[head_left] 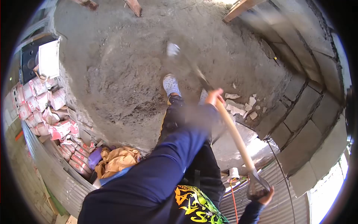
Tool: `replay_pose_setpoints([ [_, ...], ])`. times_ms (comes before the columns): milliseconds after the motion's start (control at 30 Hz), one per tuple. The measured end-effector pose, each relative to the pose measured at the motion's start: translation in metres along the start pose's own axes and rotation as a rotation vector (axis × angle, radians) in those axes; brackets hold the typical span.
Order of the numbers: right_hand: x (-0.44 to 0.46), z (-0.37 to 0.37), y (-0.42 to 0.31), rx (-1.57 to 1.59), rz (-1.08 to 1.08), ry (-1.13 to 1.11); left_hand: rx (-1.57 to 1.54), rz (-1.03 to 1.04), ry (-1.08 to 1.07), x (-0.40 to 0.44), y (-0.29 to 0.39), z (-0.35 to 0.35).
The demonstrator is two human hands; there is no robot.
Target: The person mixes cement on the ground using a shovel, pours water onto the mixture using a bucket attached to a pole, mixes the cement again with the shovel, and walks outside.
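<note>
A shovel with a pale wooden shaft (235, 130) slants across the view, its blade end blurred by motion over the grey ground (123, 56). My left hand (215, 98) is wrapped round the shaft near its lower part, beyond my dark blue sleeve. At the other end, my right hand (266, 196) grips the metal handle (256, 184) at the lower right. A rough patch of loose grey material (138, 104) lies left of my light-coloured shoe (171, 85).
Bags with red print (41, 97) are piled at the left, near crumpled brown paper (118, 160). Broken white pieces (235, 107) lie beside the block wall (305, 108) on the right. Wooden posts (238, 10) stand at the top. Corrugated metal (235, 199) is at the bottom.
</note>
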State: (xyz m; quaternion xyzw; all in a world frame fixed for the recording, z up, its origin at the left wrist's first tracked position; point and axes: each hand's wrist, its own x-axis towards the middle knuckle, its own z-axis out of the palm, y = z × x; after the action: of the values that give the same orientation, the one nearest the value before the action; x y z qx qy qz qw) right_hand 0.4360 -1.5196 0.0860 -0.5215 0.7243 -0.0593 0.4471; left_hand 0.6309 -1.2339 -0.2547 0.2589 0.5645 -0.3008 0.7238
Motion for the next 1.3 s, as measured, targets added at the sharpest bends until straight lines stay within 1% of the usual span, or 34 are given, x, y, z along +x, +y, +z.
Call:
replay_pose_setpoints([
  [33, 0.027, -0.030, -0.004, 0.062, -0.096, 0.080, -0.002, -0.047, -0.039, 0.008, -0.031, 0.011],
  [100, 0.034, -0.052, -0.039, -0.093, -0.168, 0.177, -0.275, -0.111, -0.098, 0.011, -0.082, 0.041],
  [133, 0.029, -0.044, -0.052, -0.112, -0.177, 0.184, -0.292, -0.122, -0.144, 0.012, -0.090, 0.051],
  [167, 0.024, -0.027, -0.063, -0.141, -0.261, 0.217, -0.334, -0.168, -0.171, 0.018, -0.093, 0.058],
  [200, 0.023, -0.009, -0.069, -0.173, -0.344, 0.245, -0.354, -0.205, -0.202, 0.028, -0.090, 0.058],
  [233, 0.036, 0.002, -0.075, -0.234, -0.409, 0.231, -0.429, -0.216, -0.159, 0.043, -0.086, 0.058],
  [267, 0.053, 0.016, -0.086, -0.289, -0.475, 0.212, -0.412, -0.280, -0.204, 0.045, -0.059, 0.053],
  [300, 0.072, 0.040, -0.098, -0.205, -0.581, 0.216, -0.567, -0.247, -0.182, 0.060, -0.045, 0.048],
  [333, 0.087, 0.074, -0.109, -0.116, -0.684, 0.215, -0.550, -0.145, -0.247, 0.059, -0.015, 0.040],
  [367, 0.095, 0.103, -0.123, -0.126, -0.687, 0.207, -0.449, -0.018, -0.272, 0.056, 0.016, 0.027],
  [400, 0.093, 0.135, -0.145, -0.396, -0.426, -0.324, -0.507, 0.048, -0.229, 0.049, 0.053, 0.006],
  [433, 0.028, 0.211, -0.154, -0.643, -0.129, -0.842, -0.462, 0.158, -0.198, 0.055, 0.082, -0.021],
  [467, -0.039, 0.276, -0.123, -0.373, -0.572, -0.390, -0.668, 0.149, -0.222, 0.063, 0.111, -0.054],
  [500, -0.024, 0.297, -0.123, -0.844, -1.143, -0.455, -0.831, 0.206, -0.196, 0.082, 0.131, -0.088],
  [533, 0.008, 0.321, -0.127, -0.748, -1.058, -0.544, -0.649, 0.332, -0.119, 0.061, 0.163, -0.115],
  [600, -0.055, 0.362, -0.119, -0.603, -0.600, -0.738, -0.820, 0.358, -0.046, 0.073, 0.185, -0.156],
  [633, -0.071, 0.362, -0.123, -0.588, -0.611, -0.736, -0.945, 0.296, -0.004, 0.048, 0.194, -0.150],
  [733, -0.084, 0.334, -0.128, -0.517, -0.587, -0.747, -0.863, 0.337, -0.081, -0.005, 0.176, -0.162],
  [800, -0.094, 0.299, -0.125, -0.579, -0.776, -0.732, -0.814, 0.398, -0.202, -0.042, 0.173, -0.169],
  [833, -0.116, 0.279, -0.124, -0.622, -0.838, -0.735, -0.881, 0.323, -0.053, -0.061, 0.173, -0.174],
  [867, -0.146, 0.259, -0.118, -0.617, -0.917, -0.709, -0.943, 0.282, -0.120, -0.074, 0.168, -0.191],
  [900, -0.133, 0.238, -0.104, -0.659, -1.568, -0.711, -0.841, 0.365, -0.231, -0.095, 0.159, -0.204],
  [933, -0.170, 0.226, -0.093, -0.566, -1.410, -0.797, -0.788, 0.434, -0.256, -0.114, 0.153, -0.217],
  [967, -0.168, 0.206, -0.076, -0.446, -1.404, -0.963, -0.671, 0.511, -0.168, -0.125, 0.142, -0.236],
  [1000, -0.162, 0.197, -0.067, -0.422, -1.544, -1.281, -0.652, 0.551, -0.121, -0.137, 0.133, -0.249],
  [1033, -0.157, 0.188, -0.057, -0.512, -1.601, -1.489, -0.580, 0.562, 0.094, -0.140, 0.119, -0.270],
  [1067, -0.153, 0.182, -0.037, -0.556, -1.649, -1.567, -0.543, 0.510, 0.209, -0.155, 0.107, -0.270],
  [1100, -0.136, 0.172, -0.014, -0.607, -1.625, -1.651, -0.436, 0.424, 0.278, -0.146, 0.093, -0.298],
  [1133, -0.124, 0.163, -0.004, -0.618, -1.564, -1.599, -0.409, 0.404, 0.337, -0.137, 0.080, -0.312],
  [1167, -0.113, 0.157, 0.000, -0.628, -1.506, -1.547, -0.385, 0.384, 0.393, -0.137, 0.081, -0.303],
  [1200, -0.097, 0.150, -0.006, -0.559, -1.313, -1.452, -0.382, 0.390, 0.383, -0.126, 0.083, -0.292],
  [1233, -0.078, 0.138, -0.012, -0.502, -1.104, -1.353, -0.420, 0.362, 0.369, -0.138, 0.086, -0.250],
  [1267, -0.063, 0.121, -0.015, -0.450, -0.908, -1.155, -0.462, 0.317, 0.375, -0.151, 0.079, -0.217],
  [1300, -0.046, 0.106, -0.018, -0.399, -0.728, -0.957, -0.617, 0.308, 0.267, -0.147, 0.075, -0.196],
])
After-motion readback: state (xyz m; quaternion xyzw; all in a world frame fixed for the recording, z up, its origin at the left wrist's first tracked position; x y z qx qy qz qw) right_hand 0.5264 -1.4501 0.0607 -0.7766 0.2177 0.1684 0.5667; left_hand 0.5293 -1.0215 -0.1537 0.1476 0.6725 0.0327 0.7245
